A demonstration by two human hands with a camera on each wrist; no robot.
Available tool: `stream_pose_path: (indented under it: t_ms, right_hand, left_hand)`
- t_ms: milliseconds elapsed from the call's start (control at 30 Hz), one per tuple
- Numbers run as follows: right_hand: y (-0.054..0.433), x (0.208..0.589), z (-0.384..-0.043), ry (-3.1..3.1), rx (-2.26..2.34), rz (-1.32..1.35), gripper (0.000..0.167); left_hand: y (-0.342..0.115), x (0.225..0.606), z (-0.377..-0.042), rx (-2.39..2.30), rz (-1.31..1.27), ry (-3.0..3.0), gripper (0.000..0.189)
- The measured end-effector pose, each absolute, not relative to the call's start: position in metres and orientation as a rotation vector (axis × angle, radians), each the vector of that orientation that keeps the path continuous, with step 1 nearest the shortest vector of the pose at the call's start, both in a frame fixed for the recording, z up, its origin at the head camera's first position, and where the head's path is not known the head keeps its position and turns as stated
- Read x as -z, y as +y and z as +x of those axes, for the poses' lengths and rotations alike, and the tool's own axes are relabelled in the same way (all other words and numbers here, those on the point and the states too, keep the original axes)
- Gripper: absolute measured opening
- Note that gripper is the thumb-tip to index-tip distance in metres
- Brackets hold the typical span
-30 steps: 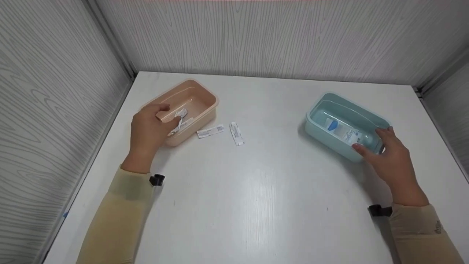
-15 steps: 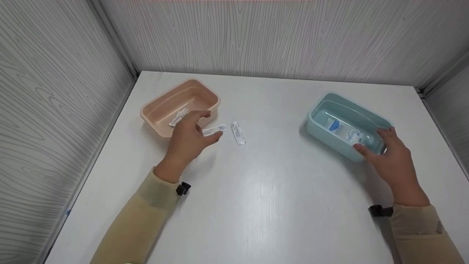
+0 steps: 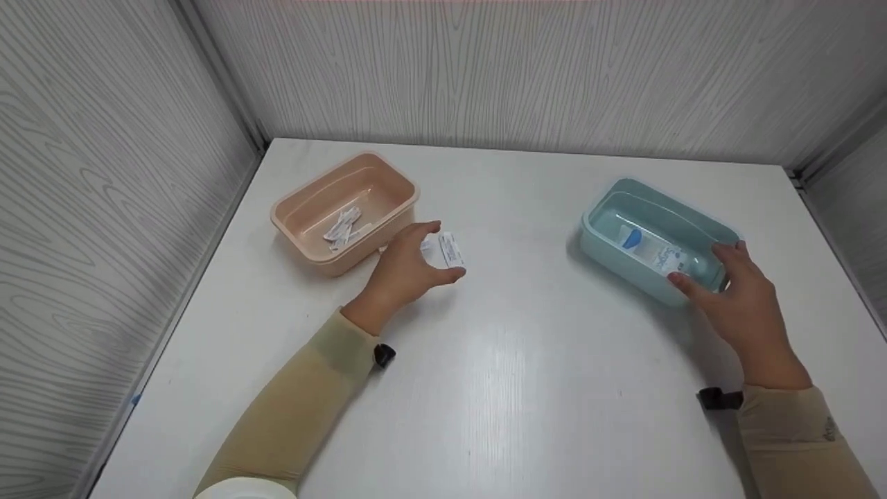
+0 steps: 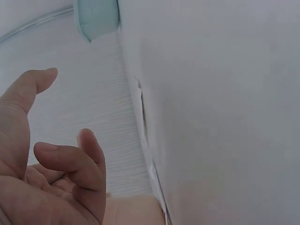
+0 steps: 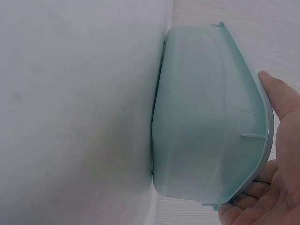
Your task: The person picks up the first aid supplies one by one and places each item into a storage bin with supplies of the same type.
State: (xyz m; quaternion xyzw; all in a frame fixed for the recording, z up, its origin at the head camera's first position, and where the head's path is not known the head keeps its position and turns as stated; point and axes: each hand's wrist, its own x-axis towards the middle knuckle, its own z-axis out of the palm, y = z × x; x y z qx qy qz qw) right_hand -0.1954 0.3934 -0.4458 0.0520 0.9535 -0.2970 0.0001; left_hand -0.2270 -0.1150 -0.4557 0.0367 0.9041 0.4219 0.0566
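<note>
My left hand (image 3: 404,269) hovers low over the table beside the peach box (image 3: 346,262), thumb and forefinger spread apart with nothing between them. Just past its fingertips lies a narrow white printed packet (image 3: 452,250). A second white packet (image 3: 426,245) is mostly hidden behind the fingers. Several similar white packets (image 3: 343,226) lie inside the peach box. On the other side, my right hand (image 3: 745,305) grips the near right corner of a blue-green box (image 5: 206,112), thumb and fingers on its rim. Inside that box is a larger clear-and-white packet with blue print (image 3: 651,249).
White table (image 3: 527,360) bounded by grey wood-grain panels (image 3: 485,76) at the back and sides. A white rounded edge (image 3: 246,488) shows at the bottom, over the left sleeve. Black wrist mounts (image 3: 384,355) are strapped to both forearms.
My left hand has let go of a white packet inside the peach box, come out and moved right to the packets on the table. My right hand has stayed on the blue-green box.
</note>
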Motion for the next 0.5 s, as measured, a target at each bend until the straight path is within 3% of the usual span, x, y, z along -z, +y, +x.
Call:
stream_pose_path:
  t_ms: [500]
  right_hand:
    - [0.391, 0.445, -0.196, 2.998, 0.906, 0.166, 0.117]
  left_hand:
    - [-0.102, 0.48, -0.256, -1.106, 0.155, 2.706, 0.11]
